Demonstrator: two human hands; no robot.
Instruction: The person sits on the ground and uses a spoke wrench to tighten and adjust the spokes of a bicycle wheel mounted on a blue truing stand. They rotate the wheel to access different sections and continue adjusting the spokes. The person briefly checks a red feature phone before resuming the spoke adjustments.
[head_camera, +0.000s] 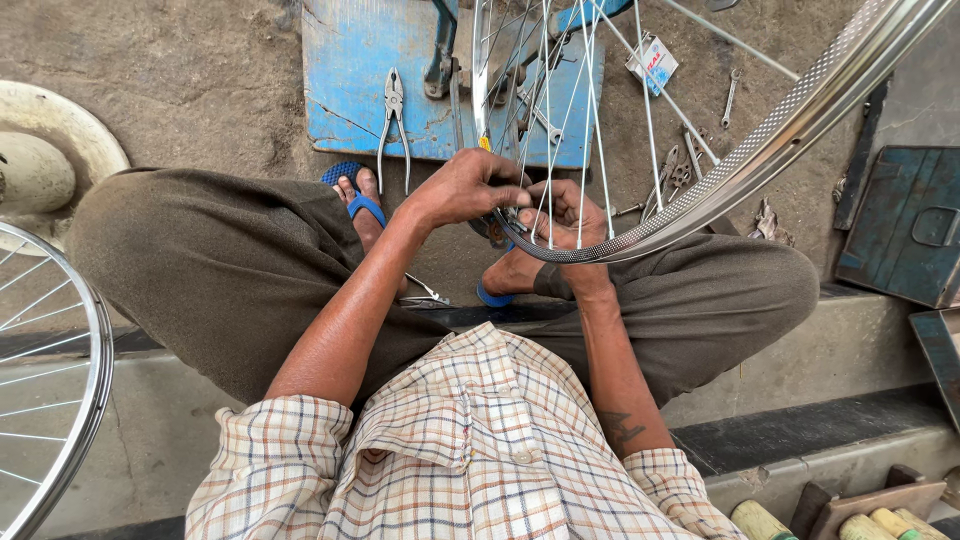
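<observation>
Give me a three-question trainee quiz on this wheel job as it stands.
1. True or false: both hands work at the shiny metal bicycle wheel rim.
2. Which tool lies on the blue-painted wooden board? A) hammer B) steel pliers C) saw
3. What footwear shows under the wheel?

Key
1. True: the left hand and the right hand meet at the rim's near edge, among the thin steel spokes.
2. B, the steel pliers.
3. Blue rubber sandals.

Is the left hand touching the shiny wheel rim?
Touching. The head view shows the left hand with its fingers pressed on the bicycle wheel rim at its lowest curve.
</observation>
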